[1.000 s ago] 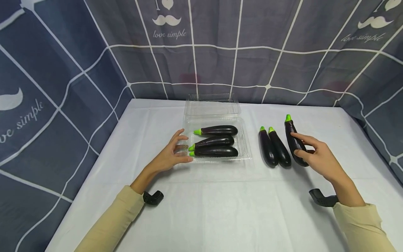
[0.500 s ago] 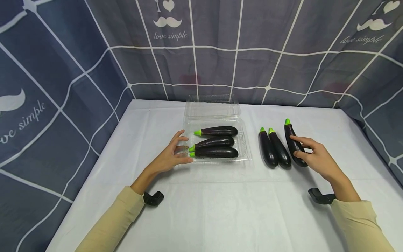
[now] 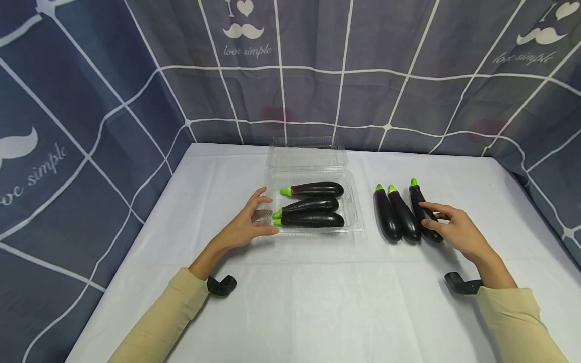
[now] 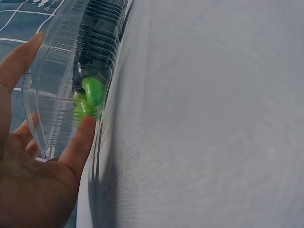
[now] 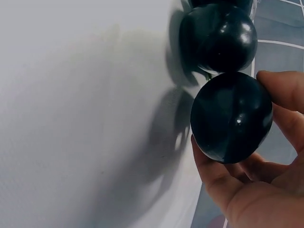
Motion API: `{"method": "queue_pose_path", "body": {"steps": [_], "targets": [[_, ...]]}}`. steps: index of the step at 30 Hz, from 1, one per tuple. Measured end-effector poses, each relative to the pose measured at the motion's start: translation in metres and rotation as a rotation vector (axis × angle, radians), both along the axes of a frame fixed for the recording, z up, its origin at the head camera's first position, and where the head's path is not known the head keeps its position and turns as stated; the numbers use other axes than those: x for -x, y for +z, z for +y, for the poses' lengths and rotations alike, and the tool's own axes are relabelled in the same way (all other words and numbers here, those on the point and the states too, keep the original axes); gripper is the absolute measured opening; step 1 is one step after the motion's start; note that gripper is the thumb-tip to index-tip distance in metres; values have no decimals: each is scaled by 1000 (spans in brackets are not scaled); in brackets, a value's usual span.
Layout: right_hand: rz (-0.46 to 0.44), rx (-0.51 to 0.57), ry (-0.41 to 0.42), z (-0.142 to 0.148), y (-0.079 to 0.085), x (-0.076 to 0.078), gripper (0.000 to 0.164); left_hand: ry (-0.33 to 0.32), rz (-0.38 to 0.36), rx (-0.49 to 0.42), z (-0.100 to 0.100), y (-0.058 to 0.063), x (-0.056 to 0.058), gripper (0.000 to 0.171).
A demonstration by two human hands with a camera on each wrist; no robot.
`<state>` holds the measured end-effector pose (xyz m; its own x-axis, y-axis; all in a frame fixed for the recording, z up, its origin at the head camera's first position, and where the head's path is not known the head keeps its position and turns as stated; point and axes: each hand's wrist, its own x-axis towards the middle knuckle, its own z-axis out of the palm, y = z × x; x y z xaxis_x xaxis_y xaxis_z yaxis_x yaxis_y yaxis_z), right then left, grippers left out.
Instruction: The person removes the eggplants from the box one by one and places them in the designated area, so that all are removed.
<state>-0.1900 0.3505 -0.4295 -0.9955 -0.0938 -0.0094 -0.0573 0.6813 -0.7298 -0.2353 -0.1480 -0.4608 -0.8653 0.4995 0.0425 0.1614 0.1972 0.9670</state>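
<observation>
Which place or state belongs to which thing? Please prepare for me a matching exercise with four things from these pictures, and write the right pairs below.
Things
1. Clear plastic box with ribbed walls
2. Left hand
3. Right hand
4. Grey-blue curtain with white grid lines

Places or states
A. Pinching a glossy dark purple eggplant
B. Hanging behind the white cloth-covered table
C. Lid open, three green-stemmed eggplants inside
D. Touching the box's left end

Right pairs: 1-C, 2-D, 3-A, 4-B
</observation>
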Motion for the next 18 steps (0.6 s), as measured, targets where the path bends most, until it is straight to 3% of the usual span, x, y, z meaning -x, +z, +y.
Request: {"method": "queue_pose_path", "body": {"steps": [18], "targets": [[10,-31,17,3,-8,1,50,2,12,9,1,2,-1,73]]}}
